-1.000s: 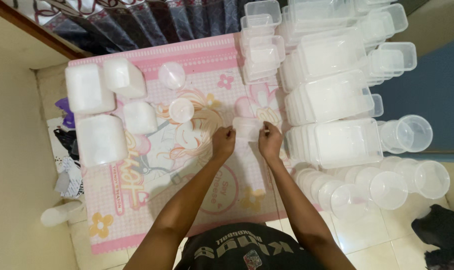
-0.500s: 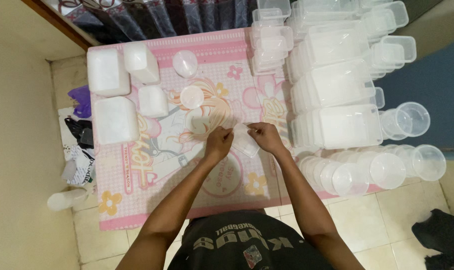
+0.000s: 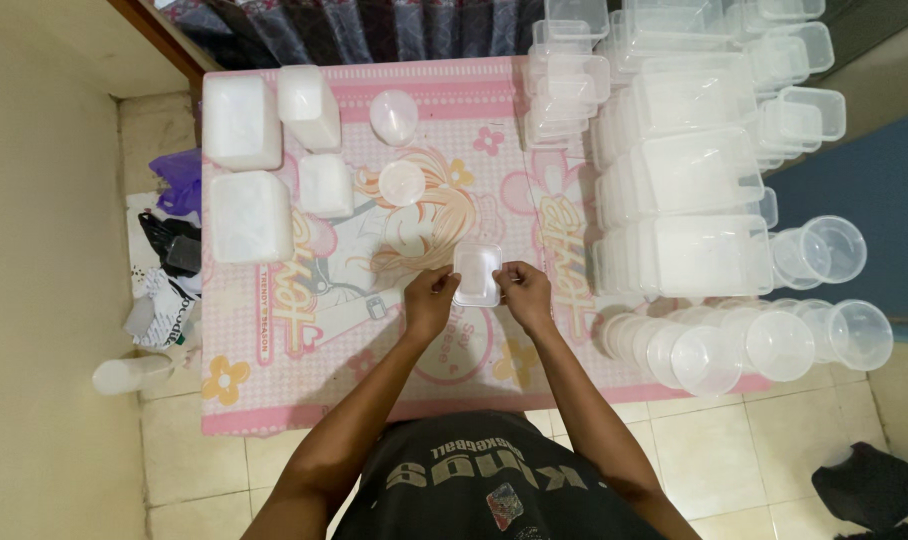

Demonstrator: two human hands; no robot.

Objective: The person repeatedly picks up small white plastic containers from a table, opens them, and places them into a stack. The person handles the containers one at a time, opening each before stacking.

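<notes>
Both of my hands hold one small clear rectangular plastic container [image 3: 476, 272] over the pink cartoon mat [image 3: 304, 330]. My left hand [image 3: 429, 300] pinches its left edge and my right hand [image 3: 524, 293] pinches its right edge. The container lies flat between them, its long side pointing away from me. My forearms reach in from the bottom of the view.
Rows of nested clear rectangular tubs [image 3: 689, 170] fill the right side, with round clear cups [image 3: 754, 345] lying in rows near them. White lid stacks [image 3: 244, 215] and two round lids [image 3: 402, 183] lie at the left. Bags [image 3: 169, 250] sit on the tiled floor beside the wall.
The small container was tilted and turned between my hands; now it lies flat and squared. My hands have drawn slightly nearer to me, and the camera shifted a little.
</notes>
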